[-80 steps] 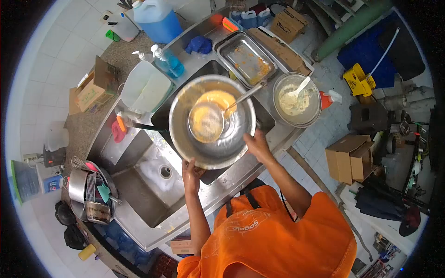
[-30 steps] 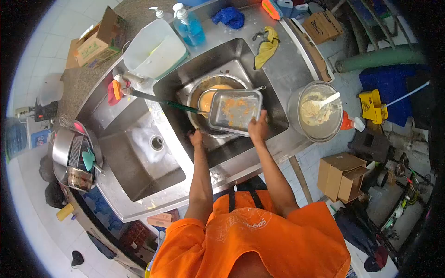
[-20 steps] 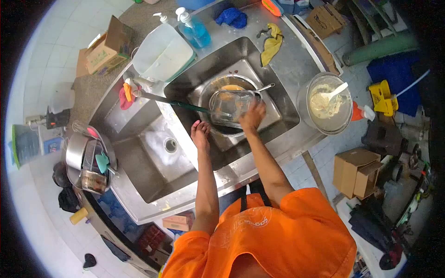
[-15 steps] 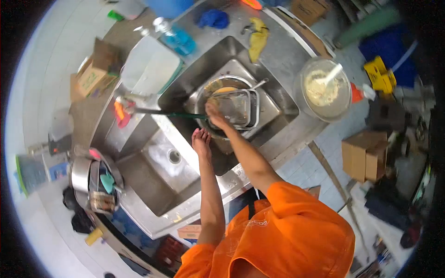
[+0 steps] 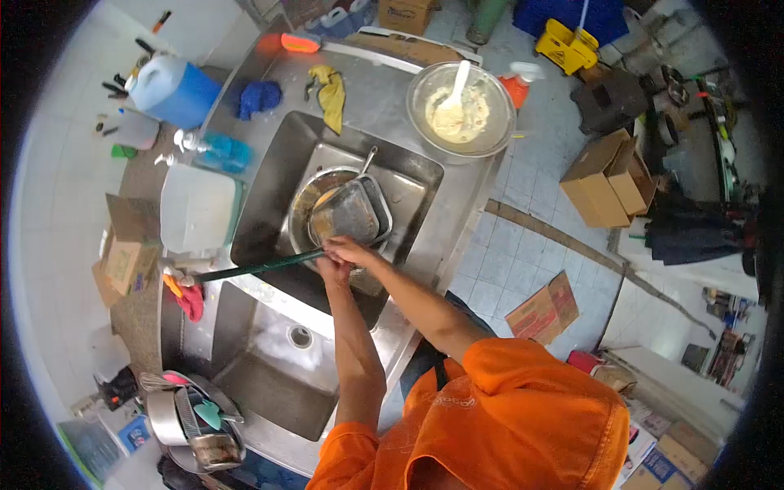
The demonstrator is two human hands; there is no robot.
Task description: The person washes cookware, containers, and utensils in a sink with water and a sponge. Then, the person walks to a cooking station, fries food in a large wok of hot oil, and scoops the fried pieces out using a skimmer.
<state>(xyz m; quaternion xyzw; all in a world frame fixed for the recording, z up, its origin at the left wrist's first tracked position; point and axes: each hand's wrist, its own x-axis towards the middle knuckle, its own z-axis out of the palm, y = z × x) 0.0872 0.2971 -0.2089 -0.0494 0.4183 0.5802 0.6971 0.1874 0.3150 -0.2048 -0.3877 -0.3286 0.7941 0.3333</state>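
My two hands meet at the end of a dark green faucet hose above the near side of the sink. My right hand has its fingers curled at the hose tip. My left hand is right below it, its fingers partly hidden by the hose and the right hand. Just beyond them, a rectangular baking pan lies tilted in a round metal bowl. The handle of a metal utensil sticks up past the pan.
The bowl stands in the right sink basin. On the counter are a yellow glove, a blue cloth, a soap bottle, a plastic tub and a mixing bowl with a spatula. Pots sit at the lower left.
The camera view has turned and shifted. My hands, apart before, now come together, and the hose end has swung a little toward me.
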